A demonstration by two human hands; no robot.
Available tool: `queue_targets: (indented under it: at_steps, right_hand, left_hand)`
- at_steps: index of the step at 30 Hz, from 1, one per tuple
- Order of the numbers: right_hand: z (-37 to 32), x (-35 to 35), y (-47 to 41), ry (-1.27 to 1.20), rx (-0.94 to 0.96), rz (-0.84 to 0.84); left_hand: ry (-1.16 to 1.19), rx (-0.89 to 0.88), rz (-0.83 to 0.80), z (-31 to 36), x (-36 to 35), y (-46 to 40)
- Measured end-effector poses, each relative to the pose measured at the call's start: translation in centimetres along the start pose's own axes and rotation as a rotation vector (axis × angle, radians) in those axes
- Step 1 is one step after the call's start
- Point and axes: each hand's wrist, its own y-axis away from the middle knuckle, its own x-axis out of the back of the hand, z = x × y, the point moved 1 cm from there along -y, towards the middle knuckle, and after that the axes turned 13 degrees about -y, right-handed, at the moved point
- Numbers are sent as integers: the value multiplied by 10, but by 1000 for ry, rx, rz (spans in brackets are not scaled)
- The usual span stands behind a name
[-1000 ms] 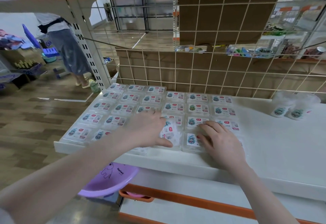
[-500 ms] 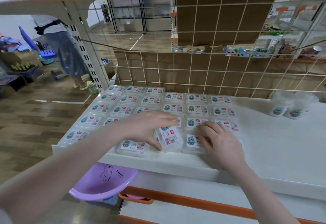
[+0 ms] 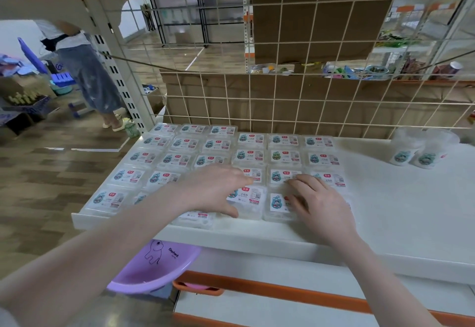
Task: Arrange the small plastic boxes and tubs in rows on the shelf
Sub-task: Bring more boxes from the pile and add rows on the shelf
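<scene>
Several clear small plastic boxes [image 3: 285, 157] with cartoon labels lie in rows on the left half of the white shelf [image 3: 398, 211]. My left hand [image 3: 213, 193] spans a front-row box [image 3: 250, 198], thumb at its near edge and fingers at its far edge; the box lies flat. My right hand [image 3: 321, 205] rests with spread, straight fingers on the neighbouring front-row box [image 3: 276, 203] and the one behind it. Another box [image 3: 198, 217] peeks out beneath my left wrist. Two clear tubs [image 3: 411, 157] stand at the shelf's right back.
A wire grid [image 3: 282, 95] backed with cardboard closes the shelf's rear. A purple basin [image 3: 154, 267] sits below the shelf's front edge. A person [image 3: 87, 69] stands on the wooden floor at the left, among boxes of goods.
The box my left hand held tilted now lies flat in the front row. My right hand has stayed on its boxes.
</scene>
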Motion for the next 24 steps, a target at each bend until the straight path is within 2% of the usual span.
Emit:
queue_targets:
  at_steps: [7,20,24]
  right_hand:
    - [1,0,0,-3,-9,-15]
    - [-2,3,-3,-22,-13,-60]
    - [-6,7,-6,-26,5,-70]
  left_hand:
    - [101,95,-16,12,5,17]
    - [149,62,-79,37,-3,36]
    - [175,76,-55,37,-8,37]
